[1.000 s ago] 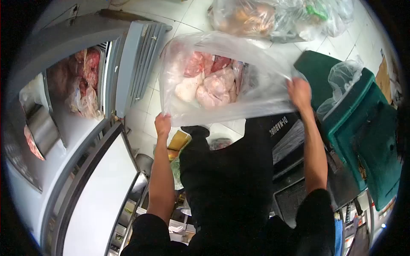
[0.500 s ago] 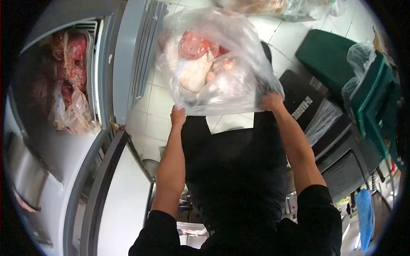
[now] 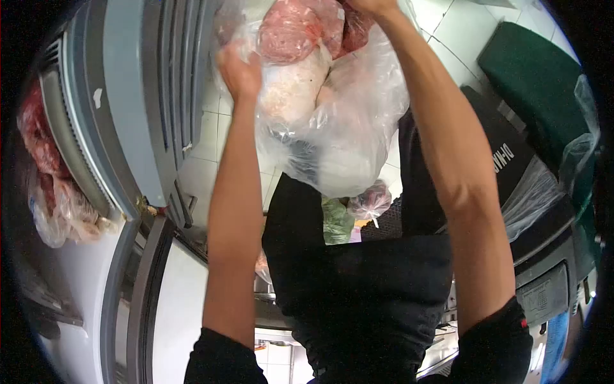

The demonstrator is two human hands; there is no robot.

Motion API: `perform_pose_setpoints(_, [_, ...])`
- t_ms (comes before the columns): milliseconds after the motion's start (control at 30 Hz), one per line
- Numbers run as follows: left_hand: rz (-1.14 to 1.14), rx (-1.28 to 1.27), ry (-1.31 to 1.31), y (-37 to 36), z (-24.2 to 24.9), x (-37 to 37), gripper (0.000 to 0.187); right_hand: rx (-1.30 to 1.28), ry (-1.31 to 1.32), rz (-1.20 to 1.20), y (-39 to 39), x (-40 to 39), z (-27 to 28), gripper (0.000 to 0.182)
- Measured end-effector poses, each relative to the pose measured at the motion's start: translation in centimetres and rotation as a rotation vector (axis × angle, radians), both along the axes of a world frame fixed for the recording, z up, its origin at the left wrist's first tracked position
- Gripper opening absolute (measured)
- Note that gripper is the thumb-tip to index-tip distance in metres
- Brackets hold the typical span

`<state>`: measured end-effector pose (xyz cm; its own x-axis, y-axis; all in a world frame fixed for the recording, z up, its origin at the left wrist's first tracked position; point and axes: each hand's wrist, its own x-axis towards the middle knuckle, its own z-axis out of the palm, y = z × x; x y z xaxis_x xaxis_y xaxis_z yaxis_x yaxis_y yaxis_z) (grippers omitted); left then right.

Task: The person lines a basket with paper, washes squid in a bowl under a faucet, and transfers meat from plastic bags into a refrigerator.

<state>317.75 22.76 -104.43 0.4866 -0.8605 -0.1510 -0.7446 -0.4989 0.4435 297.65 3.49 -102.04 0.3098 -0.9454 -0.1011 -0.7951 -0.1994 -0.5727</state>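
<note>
A big clear plastic bag (image 3: 355,150) hangs in front of my legs at the top of the head view. Inside it are bagged pieces of red meat (image 3: 289,35) and a pale, whitish piece of meat (image 3: 291,93). My left hand (image 3: 240,72) is at the bag's left side, its fingers curled on the plastic. At the top edge of the view, my right hand (image 3: 374,5) reaches over the bag's far right part, beside a darker red piece. Its fingers are mostly cut off by the frame. The bag's near end hangs loose and crumpled.
On the left, an open fridge or freezer (image 3: 89,269) holds more bagged meat (image 3: 45,137). Its grey door (image 3: 134,83) stands beside the bag. A dark green container (image 3: 543,83) and black crates (image 3: 492,134) are on the right. Bagged greens (image 3: 337,221) lie between my legs.
Both hands have left the bag's near edge and moved forward along its sides. The bag appears closer and larger, its near end now hanging loose. The view has shifted, showing bagged greens below.
</note>
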Motion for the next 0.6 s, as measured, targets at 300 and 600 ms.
perform_pose_setpoints(300, [0.031, 0.243, 0.064, -0.8, 0.2, 0.7, 0.063, 0.61, 0.001, 0.386, 3.5, 2.8, -6.5, 0.045])
perform_pose_setpoints(600, [0.322, 0.199, 0.658, 6.4, 7.4, -7.8, 0.043, 0.707, 0.031, -0.087, 12.6, 4.2, -5.4, 0.032])
